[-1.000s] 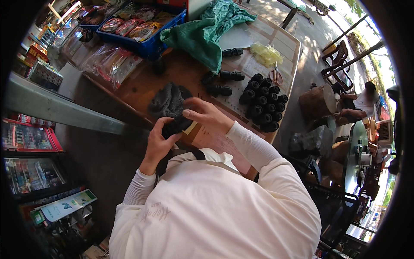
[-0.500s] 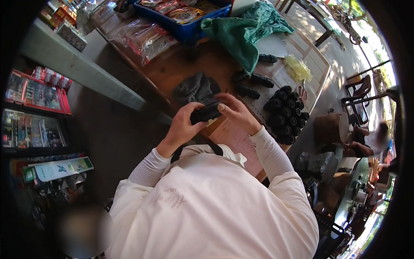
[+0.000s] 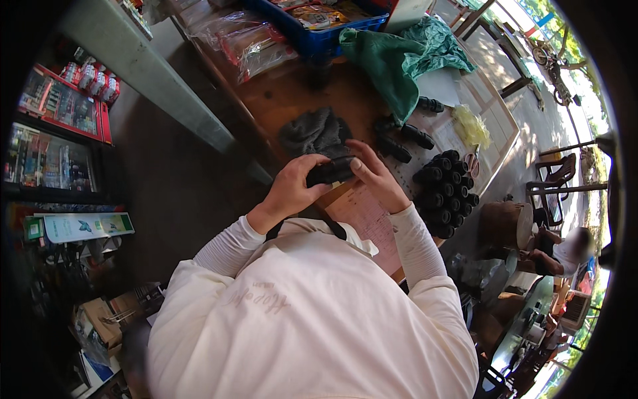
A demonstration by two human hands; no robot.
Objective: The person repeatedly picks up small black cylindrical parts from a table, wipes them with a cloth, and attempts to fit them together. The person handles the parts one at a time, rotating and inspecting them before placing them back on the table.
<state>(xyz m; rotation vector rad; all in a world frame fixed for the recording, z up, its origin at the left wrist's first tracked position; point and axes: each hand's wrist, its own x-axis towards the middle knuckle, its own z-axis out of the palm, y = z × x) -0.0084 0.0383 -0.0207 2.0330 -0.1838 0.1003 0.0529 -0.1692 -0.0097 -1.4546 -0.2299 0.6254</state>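
Observation:
A black, cylindrical pipe fitting is held level above the near edge of the wooden table. My left hand wraps around its left part, thumb below and fingers above. At the other end my right hand closes on it with thumb and fingers. Just beyond the hands lies a crumpled dark grey cloth. To the right, several similar fittings stand bunched together, and a few more lie on their sides. A sheet of pink paper lies below my right hand.
A blue crate of packets stands at the far side, beside clear plastic bags and a green cloth bag. Scissors and yellowish netting lie at the right. A grey post rises at left. Another person sits far right.
The view has turned slightly, so the table and its contents appear shifted to the right. Both hands keep hold of the fitting, with only a slight change in the fingers.

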